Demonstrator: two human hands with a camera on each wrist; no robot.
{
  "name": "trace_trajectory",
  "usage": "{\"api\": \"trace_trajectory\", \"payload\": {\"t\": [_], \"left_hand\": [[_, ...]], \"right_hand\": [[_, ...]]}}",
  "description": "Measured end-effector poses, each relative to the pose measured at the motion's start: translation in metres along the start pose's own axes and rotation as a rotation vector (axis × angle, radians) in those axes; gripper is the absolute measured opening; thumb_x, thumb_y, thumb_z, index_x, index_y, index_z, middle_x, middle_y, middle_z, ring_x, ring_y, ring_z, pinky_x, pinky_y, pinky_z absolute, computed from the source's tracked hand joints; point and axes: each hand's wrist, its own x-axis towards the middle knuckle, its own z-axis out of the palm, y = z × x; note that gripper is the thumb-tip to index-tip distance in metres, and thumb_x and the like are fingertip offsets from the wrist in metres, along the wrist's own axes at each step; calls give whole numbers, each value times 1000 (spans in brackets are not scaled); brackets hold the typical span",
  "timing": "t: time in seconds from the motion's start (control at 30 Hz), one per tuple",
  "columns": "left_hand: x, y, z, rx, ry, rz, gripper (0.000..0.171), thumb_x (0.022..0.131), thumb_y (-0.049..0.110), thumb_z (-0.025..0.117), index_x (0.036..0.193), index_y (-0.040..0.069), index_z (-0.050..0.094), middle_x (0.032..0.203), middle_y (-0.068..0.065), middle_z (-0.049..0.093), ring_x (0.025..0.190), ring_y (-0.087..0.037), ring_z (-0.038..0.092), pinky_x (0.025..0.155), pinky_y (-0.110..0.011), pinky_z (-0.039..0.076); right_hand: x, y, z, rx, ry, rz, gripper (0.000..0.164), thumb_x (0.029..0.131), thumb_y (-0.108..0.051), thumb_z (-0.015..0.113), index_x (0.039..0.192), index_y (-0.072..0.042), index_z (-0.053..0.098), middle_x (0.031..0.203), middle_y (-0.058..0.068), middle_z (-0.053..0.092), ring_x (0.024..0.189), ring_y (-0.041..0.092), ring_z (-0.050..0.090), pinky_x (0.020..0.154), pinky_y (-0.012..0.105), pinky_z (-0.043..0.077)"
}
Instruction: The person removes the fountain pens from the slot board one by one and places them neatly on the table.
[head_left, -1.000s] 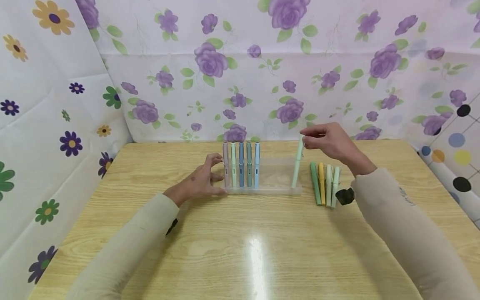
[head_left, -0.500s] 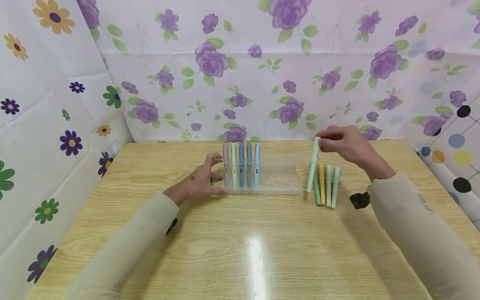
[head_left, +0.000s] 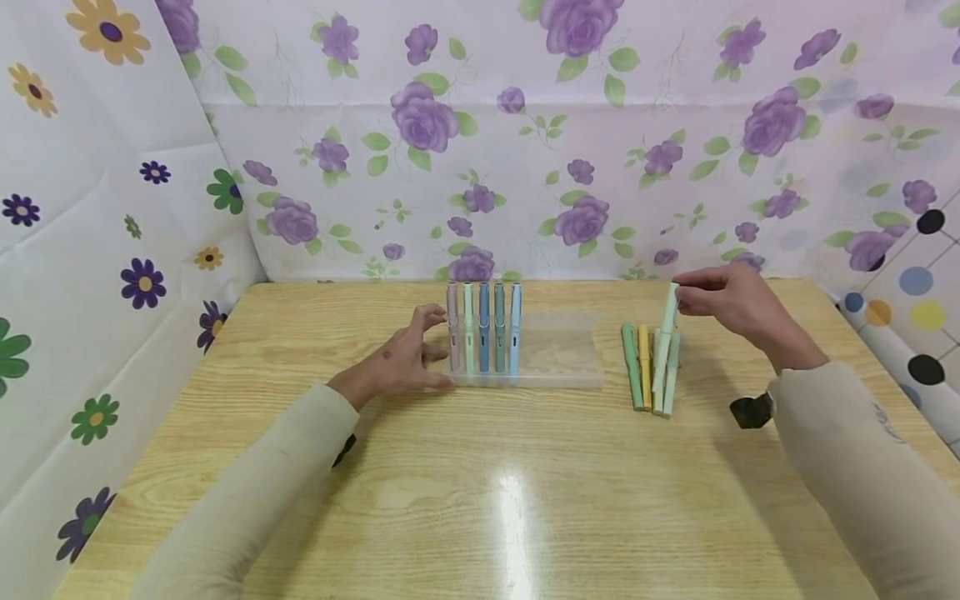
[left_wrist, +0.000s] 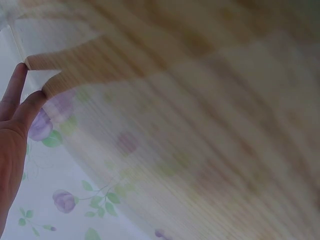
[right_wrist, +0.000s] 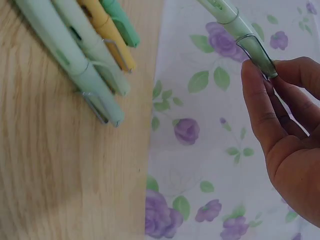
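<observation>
Pen [head_left: 665, 337], pale green, hangs tilted from right hand [head_left: 731, 302]; thumb and fingertips pinch its clip end. 4 more pens [head_left: 644, 367] lie on the counter [head_left: 420, 483] just left of this hand; contact with held pen unclear. Left hand [head_left: 405, 354]: fingers apart, thumb and fingertips holding near end of clear rack [head_left: 558, 350]; 5 pens [head_left: 484, 329] stand inside, beside those fingers.

Pale green pen [head_left: 667, 323] held tilted; clear rack [head_left: 558, 350] part-filled.
The pen is pinched near its metal clip [right_wrist: 248, 54] by the right hand [head_left: 738, 304]. Four loose pens [head_left: 645, 367], green, yellow and pale green, are laid close together on the tabletop [head_left: 420, 500]. Five pens [head_left: 483, 329] are stood in the rack's left half, its end gripped by the left hand [head_left: 408, 354].
</observation>
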Motion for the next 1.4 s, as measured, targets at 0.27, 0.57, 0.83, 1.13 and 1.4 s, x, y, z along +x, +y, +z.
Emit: {"api": "trace_trajectory", "payload": {"t": [0.27, 0.57, 0.83, 1.13, 1.4], "left_hand": [[0, -1, -1, 2, -6, 11, 95, 81, 14, 86, 144, 18, 15, 161, -18, 21, 120, -32, 61, 96, -51, 50], [1, -1, -2, -13, 2, 17, 95, 81, 12, 86, 144, 18, 16, 161, -19, 21, 120, -34, 61, 93, -50, 52], [-1, -2, 2, -20, 7, -2, 96, 80, 12, 86, 144, 18, 16, 162, -18, 20, 121, -32, 61, 99, -51, 48], [-2, -5, 5, -7, 21, 2, 96, 79, 11, 87, 144, 19, 17, 161, -18, 23, 120, -32, 62, 96, -49, 50], [-2, -4, 4, -17, 22, 12, 94, 79, 10, 87, 143, 19, 18, 161, -19, 22, 120, -32, 61, 94, -47, 52]], "right_hand": [[-3, 18, -5, 46, -3, 16, 52, 104, -30, 57, 141, 6, 50, 130, 23, 57, 96, 8, 70, 85, 25, 55], [-8, 38, -8, 43, -26, 76, 60, 102, -39, 58, 145, 2, 47, 135, 21, 57, 99, 6, 69, 105, 55, 39], [-14, 64, -10, 62, -46, 133, 64, 101, -46, 57, 146, -1, 47, 134, 17, 60, 103, 9, 69, 106, 60, 36], [-16, 82, -12, 99, -71, 163, 66, 102, -44, 55, 147, 2, 43, 131, 12, 63, 106, 11, 68, 106, 60, 35], [-14, 94, -7, 111, -80, 135, 59, 105, -33, 53, 144, 11, 43, 121, 14, 67, 102, 16, 70, 92, 42, 53]]}}
